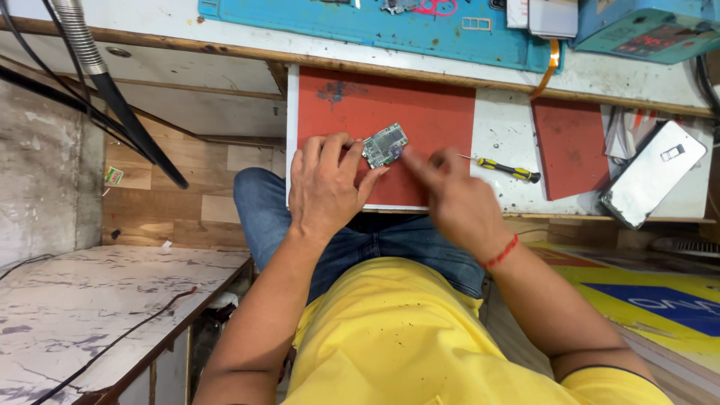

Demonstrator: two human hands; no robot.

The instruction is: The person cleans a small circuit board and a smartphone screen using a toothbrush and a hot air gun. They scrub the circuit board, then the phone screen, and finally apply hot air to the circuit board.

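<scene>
Item: one small green circuit board (385, 145), lying on a red work mat (427, 112) on the white counter (504, 135).

Left hand (326, 184): fingertips closed on the board's near-left edge, pinning it flat; grip narrow and holding the board.

Right hand (454, 199): just right of the board, index finger stretched to its right edge; motion-blurred, so whether that grip pinches anything cannot be told.

Handling note, as a judgement: the board is best held by its edges, kept flat on the mat, with light pressure only from the right fingertip.

Count nearby:
- yellow-handled screwdriver (506, 170), one, right of the right hand
- second red mat (571, 146), one, further right
- silver phone back cover (652, 174), one, far right
- blue repair mat (375, 22), one, beyond both hands
</scene>
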